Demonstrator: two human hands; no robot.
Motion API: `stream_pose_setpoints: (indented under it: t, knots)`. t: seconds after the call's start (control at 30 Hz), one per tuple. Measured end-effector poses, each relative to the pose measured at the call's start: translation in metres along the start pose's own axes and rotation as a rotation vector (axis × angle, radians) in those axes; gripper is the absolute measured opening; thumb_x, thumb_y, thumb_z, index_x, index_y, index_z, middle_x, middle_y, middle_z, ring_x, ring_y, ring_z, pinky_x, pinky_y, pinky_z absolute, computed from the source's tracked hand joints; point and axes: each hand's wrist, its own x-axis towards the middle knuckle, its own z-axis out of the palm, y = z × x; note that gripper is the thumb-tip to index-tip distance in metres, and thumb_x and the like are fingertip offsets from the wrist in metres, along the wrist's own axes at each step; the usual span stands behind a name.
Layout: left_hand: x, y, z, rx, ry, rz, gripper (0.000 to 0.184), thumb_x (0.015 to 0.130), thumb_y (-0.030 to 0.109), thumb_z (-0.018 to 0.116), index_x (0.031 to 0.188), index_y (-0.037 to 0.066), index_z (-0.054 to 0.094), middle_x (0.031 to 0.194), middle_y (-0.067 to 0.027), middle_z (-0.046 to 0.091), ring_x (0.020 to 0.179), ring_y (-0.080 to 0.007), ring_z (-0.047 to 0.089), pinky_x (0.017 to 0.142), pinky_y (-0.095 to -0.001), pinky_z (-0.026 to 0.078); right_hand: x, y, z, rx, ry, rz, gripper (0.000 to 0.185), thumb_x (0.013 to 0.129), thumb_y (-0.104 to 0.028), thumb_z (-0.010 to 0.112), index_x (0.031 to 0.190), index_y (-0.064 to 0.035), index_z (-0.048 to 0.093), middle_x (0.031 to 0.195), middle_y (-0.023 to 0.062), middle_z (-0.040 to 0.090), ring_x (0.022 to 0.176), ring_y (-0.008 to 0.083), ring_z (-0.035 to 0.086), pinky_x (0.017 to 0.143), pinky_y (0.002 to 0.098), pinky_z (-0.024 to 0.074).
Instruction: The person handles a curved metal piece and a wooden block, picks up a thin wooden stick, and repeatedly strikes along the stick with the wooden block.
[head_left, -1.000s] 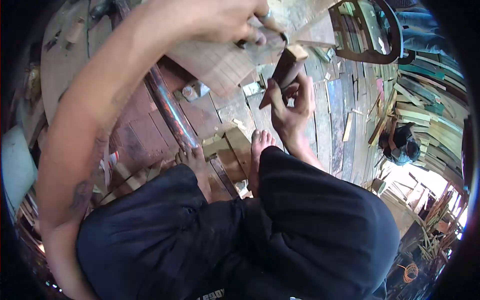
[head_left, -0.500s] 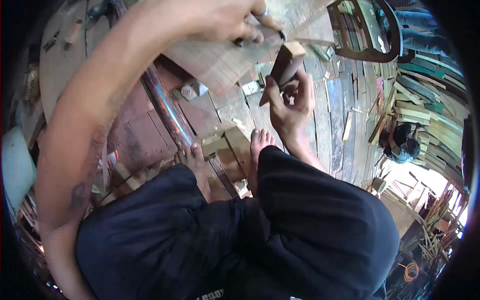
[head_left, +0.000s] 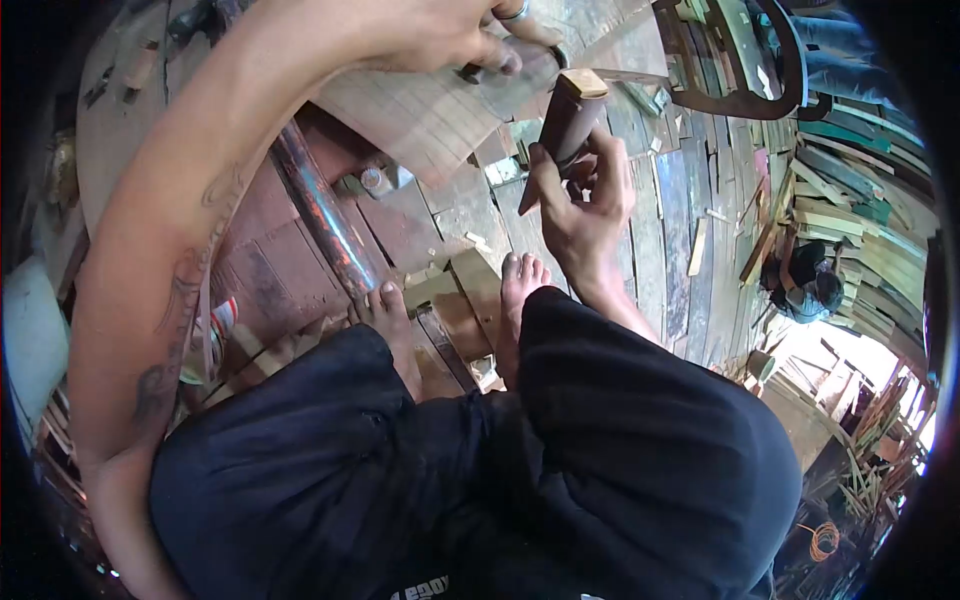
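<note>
My left hand (head_left: 475, 40) is at the top of the view, its fingers bent over the upper edge of a flat wooden board (head_left: 415, 120) and gripping it. A ring shows on one finger, and part of this hand is cut off by the frame. In my right hand (head_left: 590, 205) is a small wooden block wrapped in dark brown sandpaper (head_left: 570, 120). Its pale bare end points up and away from me, close to the board's right side. The fingers and thumb close around the sandpaper's lower part.
A metal pipe (head_left: 325, 215) slants across the plank floor (head_left: 510, 225) left of my feet. A small bottle (head_left: 376, 182) lies under the board. Wood offcuts are scattered around. At right are a dark curved frame (head_left: 740, 104), stacked planks (head_left: 880, 250) and another person (head_left: 805, 280).
The board and my left hand have shifted slightly up and left. My right hand has turned the sandpaper-wrapped block a little more upright, and its end has risen slightly.
</note>
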Motion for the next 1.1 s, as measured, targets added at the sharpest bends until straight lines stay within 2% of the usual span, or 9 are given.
stream_pose_setpoints:
  t: [0.13, 0.17, 0.27, 0.33, 0.43, 0.5, 0.53, 0.6, 1.1]
  knots:
    - [-0.007, -0.003, 0.012, -0.001, 0.015, 0.186, 0.027, 0.1, 0.023, 0.066, 0.12, 0.007, 0.075, 0.083, -0.0062, 0.065, 0.064, -0.0125, 0.051, 0.053, -0.0327, 0.045, 0.023, -0.01, 0.003, 0.089, 0.039, -0.056, 0.039, 0.081, -0.014, 0.083, 0.114, -0.0042, 0.066, 0.085, 0.0073, 0.058, 0.065, 0.0146, 0.06, 0.057, 0.029, 0.053]
    - [0.007, 0.008, 0.009, 0.022, -0.103, -0.118, 0.024, 0.099, 0.021, 0.067, 0.114, 0.003, 0.074, 0.083, -0.0067, 0.063, 0.065, -0.0127, 0.049, 0.053, -0.0307, 0.045, 0.013, -0.002, 0.001, -0.004, 0.028, -0.108, 0.039, 0.081, -0.014, 0.083, 0.114, -0.0044, 0.066, 0.085, 0.0074, 0.059, 0.065, 0.0147, 0.061, 0.058, 0.0296, 0.0539]
    - [-0.008, 0.005, 0.015, 0.178, 0.095, 0.019, 0.021, 0.099, 0.02, 0.067, 0.11, 0.003, 0.074, 0.082, -0.0071, 0.061, 0.064, -0.0125, 0.044, 0.053, -0.0273, 0.044, 0.001, 0.006, 0.002, 0.028, -0.007, -0.023, 0.04, 0.079, -0.013, 0.084, 0.114, -0.0044, 0.066, 0.085, 0.0081, 0.059, 0.065, 0.0167, 0.062, 0.059, 0.0304, 0.0544]
    - [0.011, 0.005, 0.011, -0.06, -0.107, -0.161, 0.026, 0.099, 0.02, 0.067, 0.118, 0.004, 0.074, 0.09, -0.012, 0.068, 0.071, -0.0192, 0.057, 0.061, -0.0352, 0.051, 0.021, -0.011, 0.002, 0.094, 0.033, -0.035, 0.039, 0.078, -0.013, 0.084, 0.112, -0.0051, 0.066, 0.085, 0.0082, 0.06, 0.066, 0.017, 0.064, 0.06, 0.0303, 0.0552]
    - [0.0, 0.005, 0.01, 0.068, -0.019, -0.043, 0.027, 0.1, 0.016, 0.066, 0.124, 0.009, 0.074, 0.099, -0.0137, 0.072, 0.079, -0.0226, 0.064, 0.068, -0.0393, 0.054, 0.005, -0.007, -0.001, -0.029, 0.007, -0.072, 0.035, 0.079, -0.011, 0.082, 0.109, -0.0049, 0.066, 0.085, 0.0077, 0.06, 0.066, 0.0171, 0.063, 0.059, 0.0304, 0.0542]
    - [-0.01, -0.01, 0.021, 0.17, 0.267, 0.407, 0.025, 0.1, 0.017, 0.066, 0.122, 0.011, 0.076, 0.096, -0.0109, 0.073, 0.073, -0.017, 0.061, 0.064, -0.0355, 0.053, 0.003, -0.002, 0.003, 0.029, 0.003, -0.04, 0.034, 0.08, -0.011, 0.082, 0.109, -0.0049, 0.066, 0.084, 0.0075, 0.059, 0.065, 0.0175, 0.06, 0.057, 0.031, 0.0505]
    - [-0.005, -0.008, 0.018, 0.164, 0.257, 0.407, 0.025, 0.1, 0.017, 0.066, 0.122, 0.011, 0.076, 0.096, -0.0109, 0.073, 0.073, -0.017, 0.061, 0.064, -0.0355, 0.053, 0.007, -0.002, 0.005, 0.027, -0.001, -0.029, 0.034, 0.08, -0.011, 0.082, 0.109, -0.0049, 0.066, 0.084, 0.0075, 0.059, 0.065, 0.0175, 0.06, 0.057, 0.031, 0.0505]
    - [0.004, 0.013, 0.01, -0.072, -0.101, -0.174, 0.027, 0.101, 0.021, 0.065, 0.126, 0.013, 0.075, 0.095, -0.0105, 0.071, 0.067, -0.0143, 0.054, 0.057, -0.0317, 0.049, 0.021, -0.008, 0.007, 0.146, 0.049, -0.015, 0.036, 0.079, -0.013, 0.084, 0.11, -0.0057, 0.066, 0.084, 0.0077, 0.059, 0.065, 0.0178, 0.06, 0.057, 0.0317, 0.0498]
    - [0.0, 0.0, 0.026, -0.123, 0.037, 0.038, 0.025, 0.1, 0.024, 0.066, 0.114, 0.006, 0.076, 0.079, -0.0072, 0.066, 0.064, -0.0135, 0.051, 0.055, -0.0299, 0.046, 0.014, -0.006, 0.005, 0.134, 0.033, 0.022, 0.039, 0.081, -0.013, 0.083, 0.114, -0.0019, 0.066, 0.091, 0.0103, 0.063, 0.069, 0.0167, 0.065, 0.058, 0.0289, 0.0553]
